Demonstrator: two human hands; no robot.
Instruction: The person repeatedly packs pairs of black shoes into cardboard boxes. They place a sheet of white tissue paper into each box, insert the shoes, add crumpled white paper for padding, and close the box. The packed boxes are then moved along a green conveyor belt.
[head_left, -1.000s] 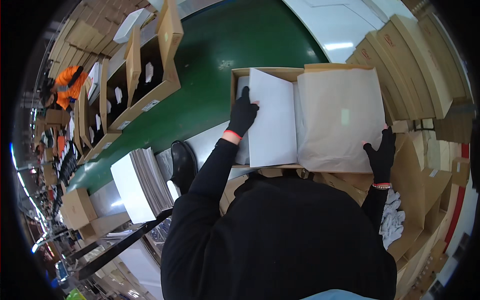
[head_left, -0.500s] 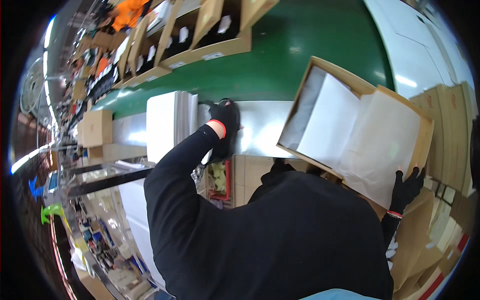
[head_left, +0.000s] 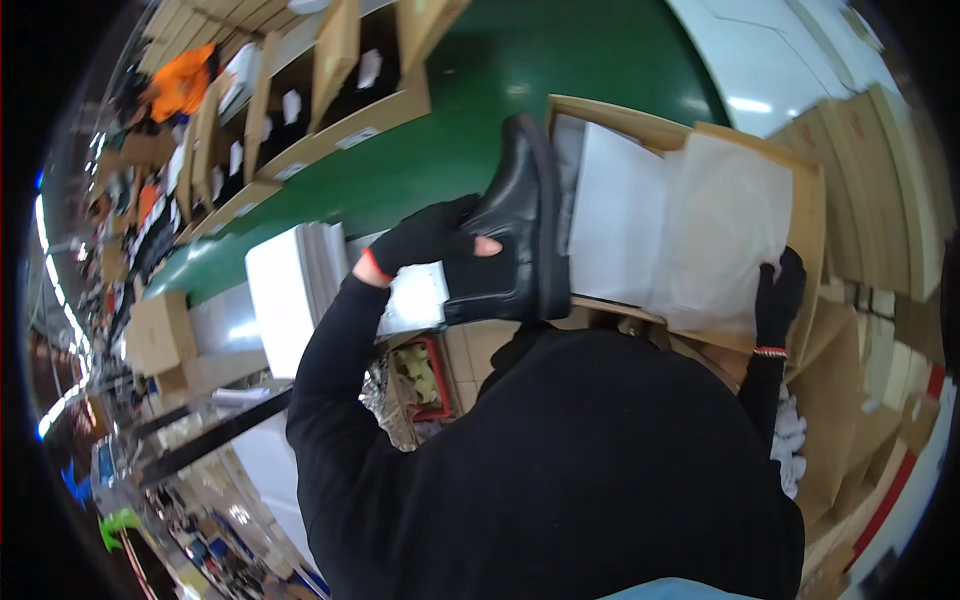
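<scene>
Since the frame 0.5 s ago, left hand (head_left: 432,240) has left the white stack at 9 o'clock and now carries a black ankle boot (head_left: 520,225) up to the open cardboard box (head_left: 640,125); 1.0 s ago that hand lay on the paper in the box.

Left hand: black glove w/ red cuff, fingers clamped on the boot's shaft, a bare fingertip showing on the leather. Boot is held off the worktop, sole turned toward 3 o'clock, toe toward 12, its sole touching or just beside the box's left wall; cannot tell which.

Right hand (head_left: 778,295): black glove, at 3 o'clock of the frame, closed on the lower right edge of the white tissue paper (head_left: 690,230) that lines the box. Paper is spread over most of the box interior.

Box sits tilted on the worktop's near edge, against the green conveyor belt (head_left: 480,100) running from 12 toward 9 o'clock.

Surroundings: white stack of sheets (head_left: 290,290) at 9 o'clock of the boot, near it; further open cartons (head_left: 350,120) along the belt's far side at 11 o'clock; flat cardboard pile (head_left: 880,200) at 3 o'clock. Person's black sleeves fill the lower centre.
</scene>
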